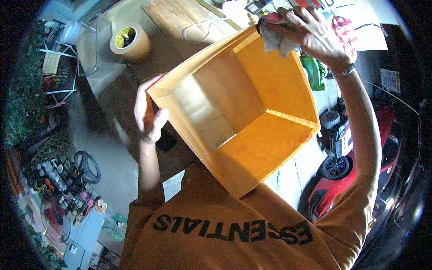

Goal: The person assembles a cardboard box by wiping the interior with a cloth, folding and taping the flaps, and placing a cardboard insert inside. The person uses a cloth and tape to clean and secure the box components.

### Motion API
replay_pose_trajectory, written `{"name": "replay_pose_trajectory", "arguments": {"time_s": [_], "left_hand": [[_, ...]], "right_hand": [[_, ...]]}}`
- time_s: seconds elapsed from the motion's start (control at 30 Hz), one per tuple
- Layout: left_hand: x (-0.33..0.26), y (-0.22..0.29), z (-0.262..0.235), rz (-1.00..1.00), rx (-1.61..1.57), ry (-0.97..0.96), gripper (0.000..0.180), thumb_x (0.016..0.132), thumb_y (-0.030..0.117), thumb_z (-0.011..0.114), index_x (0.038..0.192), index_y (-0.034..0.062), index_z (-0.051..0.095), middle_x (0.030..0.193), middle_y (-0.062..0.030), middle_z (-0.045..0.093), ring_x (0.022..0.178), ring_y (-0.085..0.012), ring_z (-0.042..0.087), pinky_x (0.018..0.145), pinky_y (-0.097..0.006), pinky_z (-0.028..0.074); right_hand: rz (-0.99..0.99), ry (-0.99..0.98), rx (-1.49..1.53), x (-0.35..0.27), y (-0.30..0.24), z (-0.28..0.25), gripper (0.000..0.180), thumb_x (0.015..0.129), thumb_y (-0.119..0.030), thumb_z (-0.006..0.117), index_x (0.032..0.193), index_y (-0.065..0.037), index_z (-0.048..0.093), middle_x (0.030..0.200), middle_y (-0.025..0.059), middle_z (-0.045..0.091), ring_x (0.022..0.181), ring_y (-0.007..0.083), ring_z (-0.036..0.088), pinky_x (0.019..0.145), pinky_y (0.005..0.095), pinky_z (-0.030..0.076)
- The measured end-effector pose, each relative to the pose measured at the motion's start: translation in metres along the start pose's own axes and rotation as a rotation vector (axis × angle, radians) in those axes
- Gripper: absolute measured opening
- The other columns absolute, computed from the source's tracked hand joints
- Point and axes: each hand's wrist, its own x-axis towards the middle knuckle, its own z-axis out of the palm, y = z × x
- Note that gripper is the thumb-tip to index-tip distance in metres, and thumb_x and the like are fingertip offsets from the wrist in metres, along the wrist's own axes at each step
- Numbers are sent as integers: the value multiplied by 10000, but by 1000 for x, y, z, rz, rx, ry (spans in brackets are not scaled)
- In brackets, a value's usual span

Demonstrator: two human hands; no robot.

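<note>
An open wooden box (256, 72) with orange-stained inner walls is tilted in front of my chest, its opening toward me. My left hand (150, 112) grips the box's left corner, with the thumb on the near side and the fingers behind the outer wall. At the far right corner, my right hand (308, 33) closes around a crumpled whitish cloth (278, 42) and presses it against the rim. A pinkish patch of the cloth shows by the fingers. The outer far sides of the box are hidden.
Behind the box, a table (112, 85) carries a wide roll of tan tape (141, 47), a wooden board (180, 18) and a clear plastic bin (95, 54). A green bag (315, 74) lies beyond the right side. A large-wheeled toy truck (337, 144) and a red car (382, 153) are farther right.
</note>
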Motion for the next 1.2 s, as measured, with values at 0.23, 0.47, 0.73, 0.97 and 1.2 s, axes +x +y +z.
{"name": "replay_pose_trajectory", "arguments": {"time_s": [0.23, 0.47, 0.73, 0.97, 1.2], "left_hand": [[3, 0, 4, 37, 21, 27, 739, 892, 349, 695, 1434, -97, 464, 1402, -204, 564, 1325, -278, 530, 1152, -410, 368], [-2, -2, 6, 35, -11, 59, 734, 886, 342, 701, 1437, -85, 471, 1408, -199, 564, 1328, -274, 529, 1155, -414, 363], [-2, -6, 6, 44, -7, 62, 733, 890, 358, 695, 1434, -80, 476, 1406, -196, 566, 1327, -271, 532, 1150, -412, 370], [-1, -5, 9, 75, 8, 78, 702, 899, 343, 662, 1420, -89, 478, 1399, -205, 566, 1328, -280, 532, 1144, -404, 378], [-5, -15, 9, 41, 2, 145, 692, 893, 340, 642, 1421, -79, 482, 1377, -190, 583, 1299, -273, 556, 1131, -403, 398]], "right_hand": [[-575, 285, -458, -5, 46, 35, 517, 859, -141, 665, 1373, -192, 644, 1354, 82, 588, 1240, 264, 540, 1044, 420, 470], [-442, 132, -345, -95, 63, 65, 510, 790, -108, 685, 1296, -169, 698, 1173, 36, 649, 1117, 244, 582, 1002, 395, 477], [-446, 175, -396, -94, 60, 64, 539, 744, -85, 694, 1265, -221, 722, 1220, 46, 635, 1108, 254, 592, 955, 425, 495], [-575, 282, -550, -8, 63, 37, 511, 833, -151, 702, 1342, -154, 661, 1209, 40, 649, 1103, 256, 586, 932, 430, 500], [-613, 421, -394, -29, 57, 58, 476, 877, -131, 623, 1342, -215, 673, 1266, 52, 629, 1208, 252, 564, 1041, 422, 455]]}}
